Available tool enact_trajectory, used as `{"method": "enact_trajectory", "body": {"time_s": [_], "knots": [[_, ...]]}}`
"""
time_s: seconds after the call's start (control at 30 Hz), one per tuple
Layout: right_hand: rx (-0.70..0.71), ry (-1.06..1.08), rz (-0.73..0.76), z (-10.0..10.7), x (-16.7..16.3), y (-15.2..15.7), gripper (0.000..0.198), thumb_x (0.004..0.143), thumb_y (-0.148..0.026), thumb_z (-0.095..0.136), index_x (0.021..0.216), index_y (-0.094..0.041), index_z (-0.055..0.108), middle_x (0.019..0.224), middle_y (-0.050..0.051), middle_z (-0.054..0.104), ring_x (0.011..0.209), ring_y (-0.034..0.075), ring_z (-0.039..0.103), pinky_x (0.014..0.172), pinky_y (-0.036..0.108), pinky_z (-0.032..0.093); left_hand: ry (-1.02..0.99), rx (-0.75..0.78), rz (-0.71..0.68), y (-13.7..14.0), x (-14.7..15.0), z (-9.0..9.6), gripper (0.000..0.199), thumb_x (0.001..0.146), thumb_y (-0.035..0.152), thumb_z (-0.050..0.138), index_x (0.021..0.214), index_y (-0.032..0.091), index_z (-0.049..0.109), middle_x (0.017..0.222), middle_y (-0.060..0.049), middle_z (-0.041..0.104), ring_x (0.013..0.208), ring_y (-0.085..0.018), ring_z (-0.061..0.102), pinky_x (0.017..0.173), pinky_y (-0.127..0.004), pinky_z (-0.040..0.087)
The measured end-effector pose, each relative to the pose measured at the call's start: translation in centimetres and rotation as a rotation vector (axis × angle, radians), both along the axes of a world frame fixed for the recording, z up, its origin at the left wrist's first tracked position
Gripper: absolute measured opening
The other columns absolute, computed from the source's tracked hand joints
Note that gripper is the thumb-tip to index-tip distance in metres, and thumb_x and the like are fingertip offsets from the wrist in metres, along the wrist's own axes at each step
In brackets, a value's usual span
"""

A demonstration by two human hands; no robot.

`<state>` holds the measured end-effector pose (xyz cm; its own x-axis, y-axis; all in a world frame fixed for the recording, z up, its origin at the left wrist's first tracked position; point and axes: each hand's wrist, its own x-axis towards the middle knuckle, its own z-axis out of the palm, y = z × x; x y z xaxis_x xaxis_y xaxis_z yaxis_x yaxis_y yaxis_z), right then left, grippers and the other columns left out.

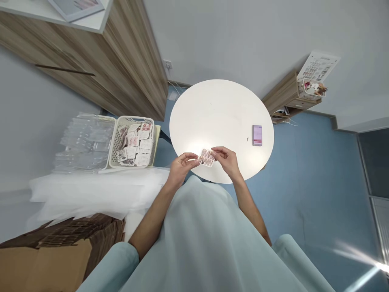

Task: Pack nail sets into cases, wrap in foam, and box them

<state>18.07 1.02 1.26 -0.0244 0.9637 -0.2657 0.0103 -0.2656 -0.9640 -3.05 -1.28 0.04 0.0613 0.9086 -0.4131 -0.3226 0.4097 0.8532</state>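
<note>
A small card of press-on nails [207, 158] is held over the near edge of the round white table [219, 109]. My left hand [181, 165] pinches its left edge between thumb and fingers. At the upper right edge, my right hand [226, 159] grips the card the same way. Rows of glossy pinkish nails show on its face, with a darker one near the lower left. Farther right on the tabletop lies a purple box [257, 135], its print blurred.
To the left, a white basket [113, 162] holds many similar cards, beside stacked clear plastic trays [86, 142]. White foam sheets [100, 194] and flattened cardboard [45, 263] lie nearer me. A wooden cabinet [130, 52] stands far left; a small shelf unit [284, 95] stands right.
</note>
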Motion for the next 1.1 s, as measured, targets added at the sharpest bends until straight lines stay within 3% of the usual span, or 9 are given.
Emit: {"method": "enact_trajectory", "body": {"time_s": [0.2,0.33,0.43,0.63,0.87,1.0,1.1], "knots": [[0.004,0.044,0.054,0.4,0.0,0.4,0.041,0.08,-0.059,0.088,0.102,-0.024,0.083,0.1,0.005,0.08,0.093,0.022,0.074,0.09,0.039,0.061,-0.253,-0.16,-0.135,-0.2,-0.6,-0.3,0.049,0.071,0.036,0.099,0.11,0.02,0.076,0.111,-0.007,0.077,0.107,-0.023,0.075,0.108,-0.044,0.058],[-0.002,0.109,0.097,1.2,-0.3,0.4,0.038,0.082,-0.058,0.087,0.101,-0.025,0.083,0.105,0.005,0.081,0.1,0.024,0.075,0.095,0.039,0.06,-0.448,-0.157,-0.411,0.0,-0.9,0.0,0.066,0.076,0.049,0.096,0.13,0.02,0.074,0.137,-0.017,0.073,0.128,-0.035,0.07,0.116,-0.05,0.051],[-0.012,0.113,0.118,1.6,-0.6,0.5,0.037,0.083,-0.059,0.086,0.1,-0.026,0.083,0.106,0.005,0.081,0.103,0.024,0.075,0.097,0.039,0.059,-0.469,-0.103,-0.5,0.0,-0.4,0.3,0.072,0.074,0.057,0.095,0.132,0.02,0.075,0.145,-0.021,0.068,0.135,-0.042,0.065,0.115,-0.053,0.05],[0.056,-0.018,-0.009,1.4,-1.0,0.2,0.045,0.086,-0.062,0.08,0.113,-0.027,0.079,0.123,0.007,0.079,0.12,0.027,0.071,0.104,0.041,0.058,-0.132,-0.044,-0.289,0.2,0.8,0.0,0.067,0.072,0.046,0.096,0.131,0.021,0.075,0.14,-0.019,0.072,0.131,-0.038,0.069,0.112,-0.053,0.053],[0.001,-0.165,-0.066,0.3,-1.4,-1.2,0.035,0.084,-0.058,0.082,0.092,-0.024,0.077,0.099,0.005,0.08,0.092,0.023,0.074,0.084,0.036,0.06,0.308,0.082,-0.093,-0.2,1.6,-1.7,0.077,0.067,0.043,0.097,0.136,0.021,0.07,0.138,-0.015,0.071,0.125,-0.031,0.069,0.108,-0.049,0.058],[-0.012,-0.136,-0.124,0.2,-1.1,-1.0,0.031,0.086,-0.055,0.079,0.085,-0.023,0.075,0.086,0.004,0.078,0.083,0.022,0.072,0.08,0.036,0.06,0.346,0.153,-0.048,-0.8,1.4,-1.4,0.057,0.078,0.05,0.089,0.124,0.02,0.076,0.127,-0.013,0.076,0.118,-0.029,0.072,0.104,-0.046,0.06],[-0.019,-0.066,-0.094,0.4,-0.4,-0.7,0.033,0.084,-0.055,0.081,0.082,-0.023,0.073,0.081,0.004,0.075,0.076,0.02,0.069,0.076,0.036,0.059,0.28,0.109,0.002,-0.9,1.0,-0.8,0.048,0.081,0.056,0.086,0.108,0.017,0.079,0.109,-0.012,0.081,0.103,-0.027,0.076,0.095,-0.044,0.062]]}}
